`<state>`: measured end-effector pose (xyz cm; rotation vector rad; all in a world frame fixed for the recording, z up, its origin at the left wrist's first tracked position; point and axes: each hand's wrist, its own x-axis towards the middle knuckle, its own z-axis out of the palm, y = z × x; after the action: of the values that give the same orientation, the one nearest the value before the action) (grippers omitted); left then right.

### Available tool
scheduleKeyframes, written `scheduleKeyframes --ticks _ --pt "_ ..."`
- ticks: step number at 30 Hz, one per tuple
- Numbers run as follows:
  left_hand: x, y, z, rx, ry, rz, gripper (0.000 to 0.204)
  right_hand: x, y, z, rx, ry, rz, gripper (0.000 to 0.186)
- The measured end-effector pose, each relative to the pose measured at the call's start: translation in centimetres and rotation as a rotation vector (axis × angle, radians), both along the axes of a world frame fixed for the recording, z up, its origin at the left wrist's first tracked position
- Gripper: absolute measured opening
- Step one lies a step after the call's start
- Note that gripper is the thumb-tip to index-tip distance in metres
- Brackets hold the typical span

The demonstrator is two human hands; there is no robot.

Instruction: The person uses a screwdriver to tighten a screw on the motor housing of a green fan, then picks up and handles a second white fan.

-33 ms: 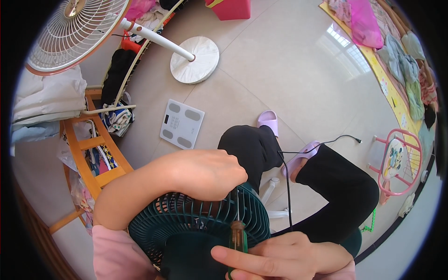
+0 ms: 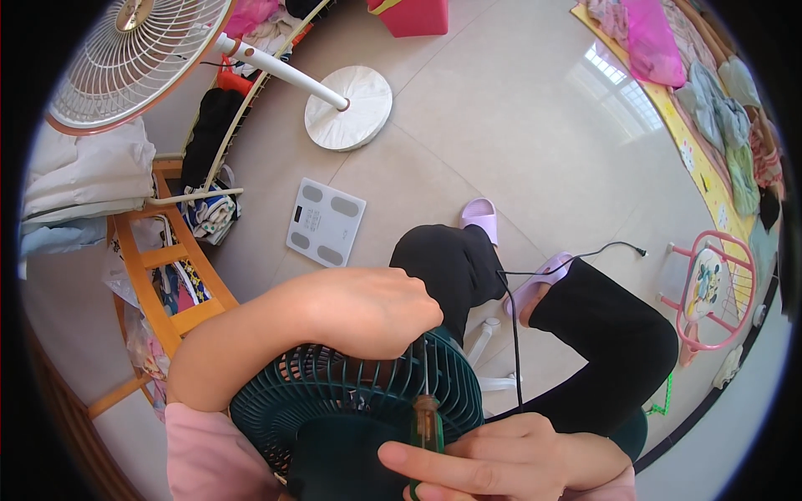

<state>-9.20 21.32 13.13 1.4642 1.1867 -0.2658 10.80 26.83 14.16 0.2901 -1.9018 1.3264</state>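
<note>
A dark green fan with a slatted cage lies at my lap. My left hand is closed at the top of the cage, knuckles up, with its fingertips hidden where the metal shaft of a screwdriver ends; what it grips I cannot make out. My right hand holds the screwdriver’s green and amber handle between fingers and thumb, over the cage. A black power cord runs from beside the fan across my legs, its plug out over the floor.
A white standing fan, a bathroom scale and a pink bin stand ahead. Wooden chair slats and piled clothes are at left. A pink folded rack and clothes on a yellow mat are at right.
</note>
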Motion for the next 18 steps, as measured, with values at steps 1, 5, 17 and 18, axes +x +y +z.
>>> scheduleKeyframes --ticks 1,5,17,18 --pt "0.1 0.1 0.1 -0.014 0.005 -0.001 0.037 0.0 -0.1 0.2 0.002 0.001 -0.002 0.014" --pt "0.1 0.3 0.1 -0.017 0.003 -0.006 0.038 -0.1 -1.9 1.4 -0.250 -0.154 -0.086 0.018" --pt "0.0 0.2 0.3 -0.017 0.013 -0.008 0.034 -0.6 -0.3 0.4 -0.125 0.020 -0.019 0.025" --pt "0.0 0.1 0.2 -0.018 0.013 -0.007 0.034 -0.5 -0.1 0.5 -0.053 -0.002 -0.039 0.025"
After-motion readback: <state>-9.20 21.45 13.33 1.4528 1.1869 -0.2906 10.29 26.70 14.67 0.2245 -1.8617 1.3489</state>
